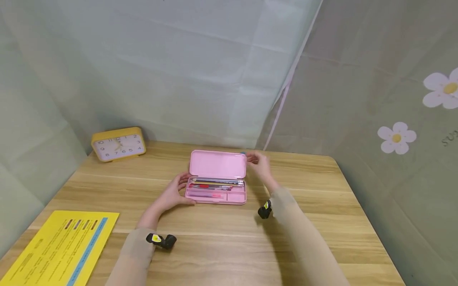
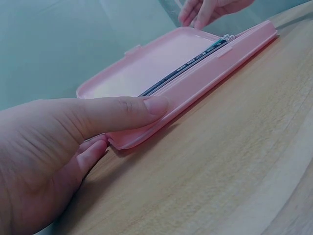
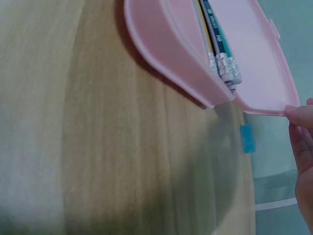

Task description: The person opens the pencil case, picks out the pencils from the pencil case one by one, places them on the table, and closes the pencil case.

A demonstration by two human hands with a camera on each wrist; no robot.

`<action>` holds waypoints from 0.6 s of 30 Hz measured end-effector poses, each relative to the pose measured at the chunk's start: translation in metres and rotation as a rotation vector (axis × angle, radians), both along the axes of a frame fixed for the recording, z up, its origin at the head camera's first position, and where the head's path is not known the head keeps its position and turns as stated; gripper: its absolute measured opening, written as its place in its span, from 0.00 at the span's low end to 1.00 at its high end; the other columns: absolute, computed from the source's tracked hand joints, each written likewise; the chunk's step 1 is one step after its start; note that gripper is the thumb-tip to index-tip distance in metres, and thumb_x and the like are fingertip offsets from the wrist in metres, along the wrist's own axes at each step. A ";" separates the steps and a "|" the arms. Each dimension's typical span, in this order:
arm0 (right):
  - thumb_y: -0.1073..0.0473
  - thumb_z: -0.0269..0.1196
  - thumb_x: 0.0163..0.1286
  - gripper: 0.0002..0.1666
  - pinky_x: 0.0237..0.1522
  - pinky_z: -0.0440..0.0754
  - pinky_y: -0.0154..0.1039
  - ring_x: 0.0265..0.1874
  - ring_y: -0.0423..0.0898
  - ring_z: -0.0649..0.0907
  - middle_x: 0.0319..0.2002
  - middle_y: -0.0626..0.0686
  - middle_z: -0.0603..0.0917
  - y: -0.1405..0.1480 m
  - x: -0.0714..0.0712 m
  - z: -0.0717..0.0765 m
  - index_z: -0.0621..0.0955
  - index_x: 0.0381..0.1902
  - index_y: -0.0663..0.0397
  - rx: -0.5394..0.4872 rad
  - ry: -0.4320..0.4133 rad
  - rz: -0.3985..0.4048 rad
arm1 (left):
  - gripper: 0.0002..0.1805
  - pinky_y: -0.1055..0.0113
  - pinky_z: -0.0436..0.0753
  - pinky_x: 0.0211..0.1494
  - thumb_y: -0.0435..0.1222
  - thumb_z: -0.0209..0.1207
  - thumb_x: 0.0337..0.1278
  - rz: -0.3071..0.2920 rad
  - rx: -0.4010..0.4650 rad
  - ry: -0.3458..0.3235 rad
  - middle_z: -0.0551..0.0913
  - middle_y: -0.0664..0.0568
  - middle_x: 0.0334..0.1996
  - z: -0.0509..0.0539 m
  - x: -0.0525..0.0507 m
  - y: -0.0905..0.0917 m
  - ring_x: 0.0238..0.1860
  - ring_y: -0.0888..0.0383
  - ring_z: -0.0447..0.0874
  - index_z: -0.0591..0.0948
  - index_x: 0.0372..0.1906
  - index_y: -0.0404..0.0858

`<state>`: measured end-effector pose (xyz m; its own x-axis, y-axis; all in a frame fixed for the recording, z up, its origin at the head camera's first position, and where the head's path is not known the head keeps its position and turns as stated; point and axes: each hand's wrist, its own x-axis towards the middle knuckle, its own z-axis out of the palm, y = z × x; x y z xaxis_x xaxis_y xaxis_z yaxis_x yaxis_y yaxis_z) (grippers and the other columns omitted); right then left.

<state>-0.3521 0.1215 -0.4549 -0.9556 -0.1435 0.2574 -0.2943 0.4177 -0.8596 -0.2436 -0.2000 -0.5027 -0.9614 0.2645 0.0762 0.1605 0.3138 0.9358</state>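
Pale sleeves (image 1: pixel 307 234) stretch forward over a wood-grain surface (image 1: pixel 214 246), where a yellow sheet (image 1: pixel 53 246) lies at near left and a pink case (image 1: pixel 237 197) sits toward the far side, its body flat and its lid (image 1: pixel 218 165) tipped back on the hinge. Smooth and thin-walled, the case looks to be molded plastic: light, stiff enough to keep its shape, perhaps a little slippery under dry skin and likely weakest along the hinge, where a twist or a hard backward push could crack it. Body and lid would best be handled separately, one steadied by its left end, the other taken by the free rim near its right corner, away from the joint. Spread wide, the left grip (image 1: pixel 176 191) holds the body's left end, thumb along the front wall and fingers about the back corner; the right grip (image 1: pixel 260 165), nearly closed, pinches the lid's right corner between thumb and fingertips. Inside, pencils (image 2: pixel 188 67) and red pens (image 1: pixel 204 186) share the back section, while a pink pen (image 1: pixel 207 195) rests in the long front compartment; all lie loose and would probably roll if the body tilted.
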 end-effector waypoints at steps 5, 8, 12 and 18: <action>0.76 0.65 0.59 0.22 0.54 0.86 0.47 0.46 0.62 0.84 0.46 0.69 0.84 0.002 -0.002 -0.006 0.80 0.53 0.69 0.037 -0.073 0.036 | 0.62 0.45 0.61 0.76 0.31 0.78 0.34 0.006 0.003 -0.026 0.57 0.26 0.70 0.001 0.001 -0.001 0.71 0.30 0.58 0.49 0.73 0.24; 0.73 0.66 0.59 0.25 0.54 0.86 0.48 0.46 0.60 0.85 0.47 0.68 0.84 0.004 -0.003 -0.011 0.79 0.56 0.65 0.049 -0.111 0.064 | 0.62 0.44 0.61 0.76 0.31 0.78 0.35 0.003 -0.003 -0.031 0.57 0.26 0.70 0.002 0.002 -0.001 0.71 0.30 0.58 0.49 0.73 0.24; 0.70 0.68 0.58 0.26 0.51 0.87 0.44 0.45 0.56 0.85 0.48 0.65 0.85 0.007 -0.003 -0.018 0.79 0.56 0.63 0.043 -0.097 0.108 | 0.61 0.44 0.62 0.76 0.30 0.78 0.35 0.003 -0.003 -0.030 0.57 0.26 0.70 0.002 0.002 -0.001 0.71 0.30 0.58 0.49 0.73 0.23; 0.73 0.65 0.60 0.28 0.56 0.84 0.50 0.51 0.63 0.83 0.52 0.70 0.81 0.002 0.003 -0.012 0.76 0.60 0.67 0.084 -0.143 0.091 | 0.61 0.45 0.62 0.76 0.30 0.78 0.35 0.001 0.001 -0.029 0.57 0.26 0.70 0.003 0.003 -0.001 0.70 0.30 0.59 0.49 0.73 0.23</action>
